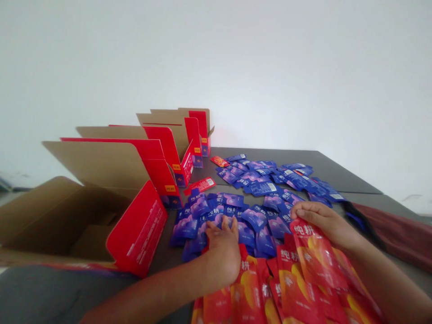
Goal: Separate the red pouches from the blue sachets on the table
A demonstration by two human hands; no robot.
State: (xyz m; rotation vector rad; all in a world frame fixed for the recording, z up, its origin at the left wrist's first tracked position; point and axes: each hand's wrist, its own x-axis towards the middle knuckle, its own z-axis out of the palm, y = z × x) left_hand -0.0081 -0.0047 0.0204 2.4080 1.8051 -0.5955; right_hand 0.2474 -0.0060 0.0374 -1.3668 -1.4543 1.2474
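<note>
Blue sachets were touched by the open left hand; at lower right, red sachets were covered by the curled right hand (grip unclear).

The left hand, right hand, left forearm and right forearm all showed bare, without sleeves.

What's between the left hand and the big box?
Between the left hand and the box lie blue packets and dark table, in the head view.

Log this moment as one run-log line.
left hand: on blue sachets | right hand: on red sachets | at left: open cardboard boxes
</note>
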